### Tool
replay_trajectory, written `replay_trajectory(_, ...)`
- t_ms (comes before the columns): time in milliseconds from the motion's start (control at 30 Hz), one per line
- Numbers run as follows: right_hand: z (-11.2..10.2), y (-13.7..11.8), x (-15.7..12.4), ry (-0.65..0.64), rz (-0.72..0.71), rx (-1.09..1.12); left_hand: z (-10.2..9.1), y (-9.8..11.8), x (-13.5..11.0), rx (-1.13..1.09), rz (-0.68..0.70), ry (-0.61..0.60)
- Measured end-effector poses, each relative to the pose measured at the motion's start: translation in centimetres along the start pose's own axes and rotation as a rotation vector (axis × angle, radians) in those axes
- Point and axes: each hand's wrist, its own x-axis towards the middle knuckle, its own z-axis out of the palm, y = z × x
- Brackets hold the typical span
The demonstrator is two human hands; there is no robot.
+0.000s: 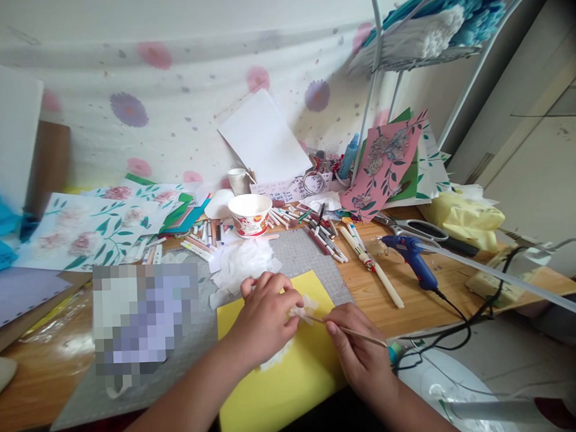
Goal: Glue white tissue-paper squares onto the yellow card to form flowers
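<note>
My left hand (267, 314) is closed over a small crumpled piece of white tissue (304, 308), pinching it above a yellow sheet of paper (284, 380). My right hand (356, 349) grips a thin wooden stick (355, 330) whose tip touches the tissue. The yellow sheet lies on a grey cutting mat (299, 253). More white tissue shows under my left wrist, and a loose pile of tissue (245, 261) sits just beyond my hands.
A patterned paper bowl (250, 214), several markers and pens (317, 231), a blue glue gun (412, 259) with its black cord, scissors (420, 227), and flower-printed cards (385, 162) crowd the wooden desk (414, 300). A wire rack stands at the right.
</note>
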Motion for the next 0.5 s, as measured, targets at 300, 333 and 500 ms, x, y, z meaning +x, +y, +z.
replay_trajectory(300, -0.2, 0.0, -0.4, 0.066, 0.027, 0.035, -0.3, 0.3, -0.5, 0.027, 0.041, -0.067)
replay_trajectory(333, -0.1, 0.1, -0.4, 0.066, 0.026, 0.031, -0.6, 0.2, -0.7, 0.028, 0.043, -0.083)
replay_trajectory(500, 0.1, 0.5, -0.5, 0.009, -0.012, 0.021, -3.4, -2.9, -1.4, 0.027, -0.110, -0.020)
